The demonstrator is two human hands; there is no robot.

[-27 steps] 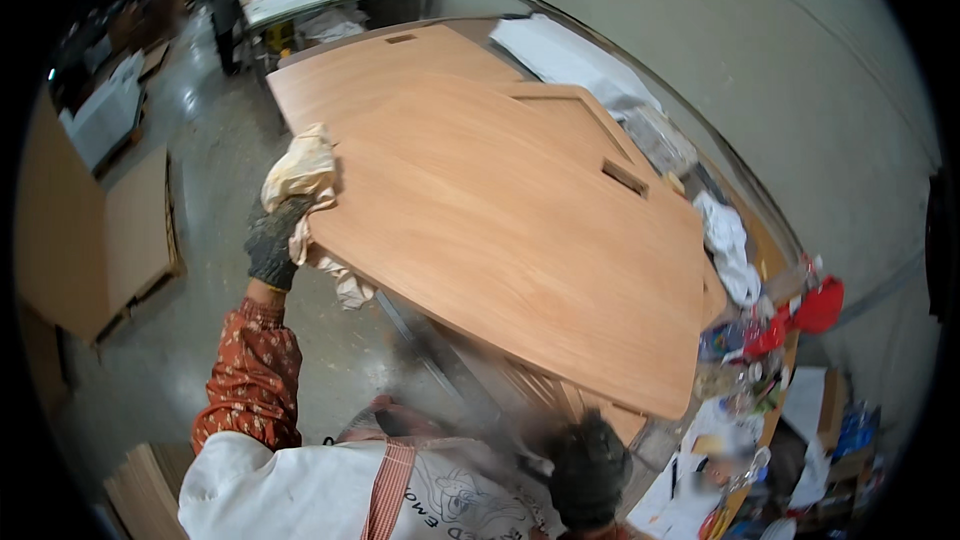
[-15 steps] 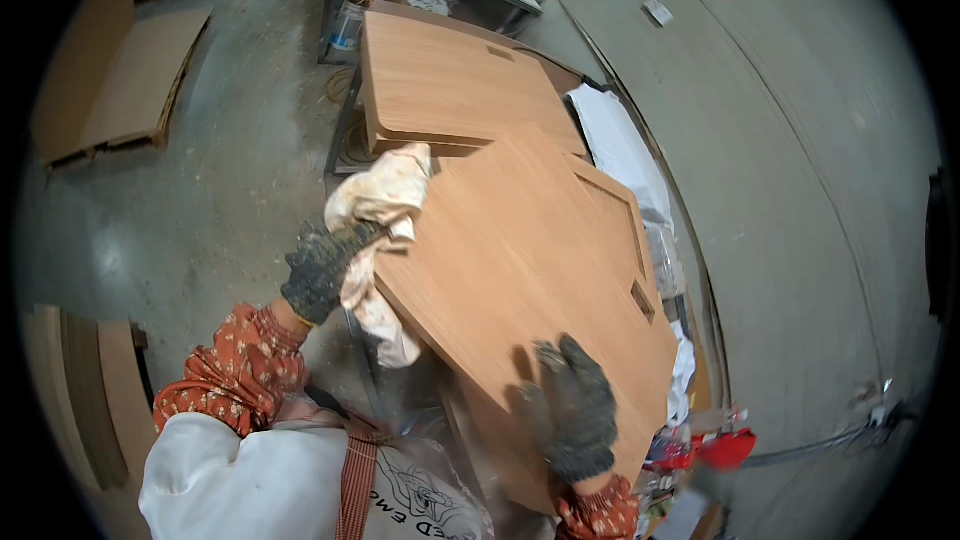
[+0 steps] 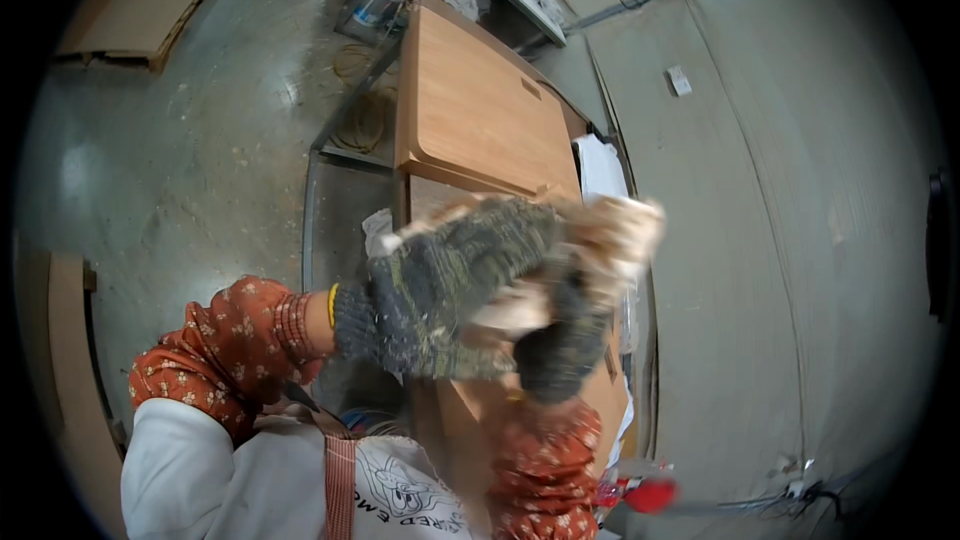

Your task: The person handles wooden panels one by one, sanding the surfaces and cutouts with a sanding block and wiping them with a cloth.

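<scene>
My left hand (image 3: 440, 280), in a dark camouflage-patterned work glove, is raised close in front of me, fingers closed on a stained cream rag (image 3: 625, 230). My right hand (image 3: 565, 345), gloved alike, is up against the other side of the rag and appears to grip it too, though motion blurs its fingers. Both hands are above the bench. Below them lies a light wood panel (image 3: 455, 420), mostly hidden by my hands and forearms.
Beyond my hands, a wood panel with a small rectangular slot (image 3: 480, 90) lies on the metal-framed bench (image 3: 309, 200). A plain wall (image 3: 740, 270) runs along the right. Coiled hose (image 3: 365, 120) sits at the bench's left, and a pallet with boards (image 3: 150, 0) stands at far left.
My left hand has brought the rag up and right, off the panel's left edge. My right hand has lifted off the panel and met it. My view has shifted.
</scene>
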